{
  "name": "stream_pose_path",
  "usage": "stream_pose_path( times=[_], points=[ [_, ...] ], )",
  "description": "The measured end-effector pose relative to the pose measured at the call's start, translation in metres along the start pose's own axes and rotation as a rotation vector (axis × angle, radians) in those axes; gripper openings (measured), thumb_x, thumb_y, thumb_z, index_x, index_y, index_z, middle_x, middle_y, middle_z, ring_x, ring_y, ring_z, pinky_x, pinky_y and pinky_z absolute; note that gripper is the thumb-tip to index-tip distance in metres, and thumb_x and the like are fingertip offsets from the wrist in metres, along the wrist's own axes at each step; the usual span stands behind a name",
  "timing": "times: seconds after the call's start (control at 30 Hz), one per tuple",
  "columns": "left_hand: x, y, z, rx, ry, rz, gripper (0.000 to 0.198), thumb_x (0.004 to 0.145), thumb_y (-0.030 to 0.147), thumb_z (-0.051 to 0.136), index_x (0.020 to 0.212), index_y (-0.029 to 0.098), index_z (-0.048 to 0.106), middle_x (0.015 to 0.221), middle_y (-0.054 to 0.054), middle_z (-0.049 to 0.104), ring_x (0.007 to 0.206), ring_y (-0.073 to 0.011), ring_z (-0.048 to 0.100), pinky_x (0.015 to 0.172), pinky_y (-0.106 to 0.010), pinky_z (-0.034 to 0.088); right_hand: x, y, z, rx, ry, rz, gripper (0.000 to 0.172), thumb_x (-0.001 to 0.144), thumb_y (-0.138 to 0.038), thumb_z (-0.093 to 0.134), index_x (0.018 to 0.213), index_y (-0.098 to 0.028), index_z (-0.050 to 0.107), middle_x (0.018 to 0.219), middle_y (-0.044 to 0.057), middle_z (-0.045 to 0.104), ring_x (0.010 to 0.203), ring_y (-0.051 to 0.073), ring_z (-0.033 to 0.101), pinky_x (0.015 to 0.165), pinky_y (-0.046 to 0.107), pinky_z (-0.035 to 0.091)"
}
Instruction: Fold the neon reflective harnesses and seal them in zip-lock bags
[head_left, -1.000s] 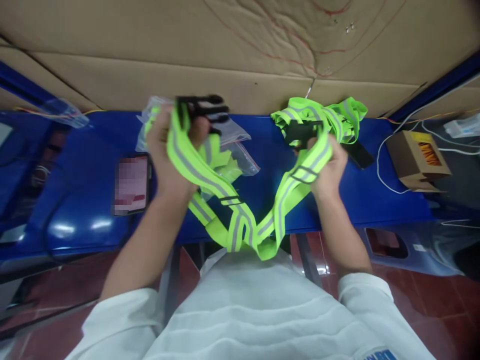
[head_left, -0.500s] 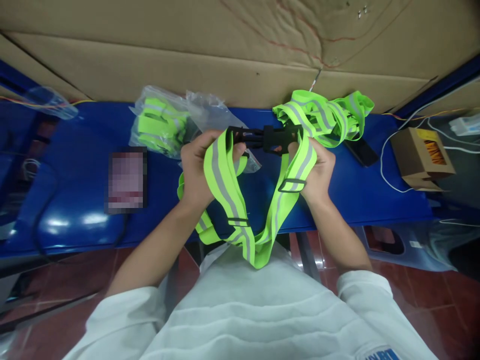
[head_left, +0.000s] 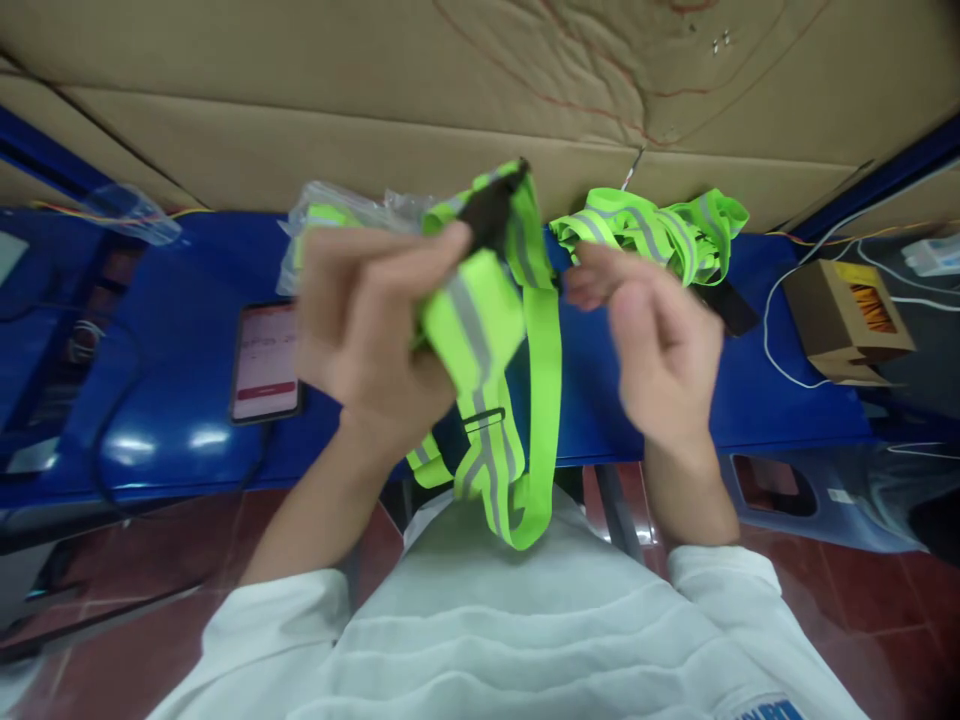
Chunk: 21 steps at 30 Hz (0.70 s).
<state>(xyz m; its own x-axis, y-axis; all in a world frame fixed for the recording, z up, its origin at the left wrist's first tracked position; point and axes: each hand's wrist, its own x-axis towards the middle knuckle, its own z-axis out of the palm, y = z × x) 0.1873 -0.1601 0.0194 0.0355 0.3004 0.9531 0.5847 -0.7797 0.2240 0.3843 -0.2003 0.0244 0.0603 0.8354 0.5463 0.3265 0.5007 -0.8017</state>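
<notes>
My left hand [head_left: 375, 330] is closed round a neon-yellow reflective strap [head_left: 469, 310] with a grey stripe, just under its black buckle [head_left: 491, 205]. Motion blurs the hand and the buckle. Loops of the strap hang down to my shirt, and a black slider [head_left: 484, 418] sits on one of them. To the right, my right hand [head_left: 660, 340] is raised off the strap, its blurred fingers loosely bent and the thumb apart, with nothing seen in them. Behind that hand lies a heap of similar yellow straps [head_left: 652, 230].
A clear plastic bag [head_left: 300, 215] with yellow straps lies behind my left hand. A lit phone [head_left: 264, 360] rests on the blue table [head_left: 180, 380]. Farther right are a dark phone-like slab [head_left: 731, 308], a white cable [head_left: 772, 345] and an open cardboard box [head_left: 832, 310].
My right hand has let go of its end of the strap and moved slightly right. The buckle has swung up and tilted, held by my left hand alone.
</notes>
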Motion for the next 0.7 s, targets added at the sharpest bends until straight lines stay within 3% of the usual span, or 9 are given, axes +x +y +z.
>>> stream_pose_path(
  times=[0.1, 0.2, 0.3, 0.4, 0.43, 0.5, 0.6, 0.7],
  points=[
    [-0.003, 0.02, -0.003, -0.009, -0.236, 0.075, 0.031, 0.094, 0.011, 0.068, 0.125, 0.013, 0.071, 0.108, -0.012, 0.073, 0.103, -0.0239, 0.07, 0.094, -0.038, 0.057, -0.014, -0.02, 0.005, -0.014, -0.253, 0.094, 0.047, 0.093, -0.057, 0.073, 0.125, -0.024, 0.07, 0.114, 0.005, 0.075, 0.109, 0.026, 0.07, 0.098, 0.042, 0.06],
    [0.001, 0.029, -0.013, -0.142, -0.455, 0.016, 0.036, 0.095, 0.015, 0.068, 0.131, 0.012, 0.066, 0.119, -0.015, 0.07, 0.113, -0.0272, 0.07, 0.099, -0.041, 0.06, -0.017, -0.016, 0.001, 0.062, -0.211, 0.225, 0.035, 0.094, -0.053, 0.073, 0.115, -0.024, 0.072, 0.105, 0.002, 0.074, 0.104, 0.024, 0.07, 0.096, 0.04, 0.06],
    [0.011, 0.021, -0.026, -0.458, -0.674, -0.077, 0.049, 0.095, 0.019, 0.07, 0.143, 0.02, 0.06, 0.135, -0.011, 0.066, 0.125, -0.0278, 0.066, 0.106, -0.043, 0.061, -0.012, -0.002, -0.01, 0.241, -0.205, 0.306, 0.03, 0.096, -0.052, 0.071, 0.108, -0.025, 0.072, 0.102, 0.001, 0.074, 0.102, 0.022, 0.071, 0.094, 0.04, 0.06],
    [0.018, 0.002, -0.029, -0.722, -0.572, -0.391, 0.049, 0.097, 0.019, 0.07, 0.143, 0.032, 0.061, 0.141, -0.005, 0.063, 0.132, -0.0245, 0.062, 0.109, -0.04, 0.059, -0.001, 0.007, -0.02, 0.402, -0.279, 0.363, 0.035, 0.089, -0.057, 0.075, 0.103, -0.025, 0.072, 0.095, 0.001, 0.074, 0.1, 0.025, 0.073, 0.09, 0.043, 0.061],
    [0.018, -0.006, -0.027, -0.774, -0.516, -0.427, 0.051, 0.095, 0.022, 0.072, 0.143, 0.034, 0.061, 0.146, -0.005, 0.061, 0.136, -0.0247, 0.059, 0.111, -0.04, 0.057, 0.002, 0.008, -0.022, 0.434, -0.302, 0.378, 0.037, 0.087, -0.059, 0.075, 0.1, -0.025, 0.072, 0.091, 0.001, 0.073, 0.098, 0.025, 0.073, 0.088, 0.044, 0.062],
    [0.015, -0.02, -0.02, -0.791, -0.465, -0.379, 0.06, 0.091, 0.031, 0.08, 0.146, 0.034, 0.058, 0.152, -0.006, 0.056, 0.138, -0.0251, 0.056, 0.106, -0.037, 0.059, 0.009, 0.01, -0.022, 0.475, -0.326, 0.395, 0.038, 0.083, -0.061, 0.076, 0.093, -0.025, 0.07, 0.083, 0.0, 0.07, 0.093, 0.025, 0.073, 0.084, 0.044, 0.062],
    [0.011, -0.037, -0.01, -0.619, -0.456, -0.327, 0.067, 0.084, 0.039, 0.085, 0.146, 0.035, 0.059, 0.145, -0.007, 0.06, 0.12, -0.023, 0.062, 0.092, -0.035, 0.06, 0.016, 0.014, -0.017, 0.496, -0.321, 0.404, 0.035, 0.082, -0.058, 0.074, 0.088, -0.025, 0.067, 0.079, -0.001, 0.067, 0.083, 0.022, 0.072, 0.079, 0.041, 0.063],
    [0.007, -0.041, -0.004, -0.594, -0.575, -0.397, 0.078, 0.08, 0.037, 0.089, 0.149, 0.035, 0.055, 0.149, -0.007, 0.059, 0.127, -0.026, 0.061, 0.102, -0.039, 0.056, 0.022, 0.017, -0.013, 0.451, -0.316, 0.411, 0.033, 0.085, -0.057, 0.066, 0.087, -0.024, 0.066, 0.078, 0.0, 0.067, 0.079, 0.022, 0.071, 0.076, 0.042, 0.063]
  ],
)
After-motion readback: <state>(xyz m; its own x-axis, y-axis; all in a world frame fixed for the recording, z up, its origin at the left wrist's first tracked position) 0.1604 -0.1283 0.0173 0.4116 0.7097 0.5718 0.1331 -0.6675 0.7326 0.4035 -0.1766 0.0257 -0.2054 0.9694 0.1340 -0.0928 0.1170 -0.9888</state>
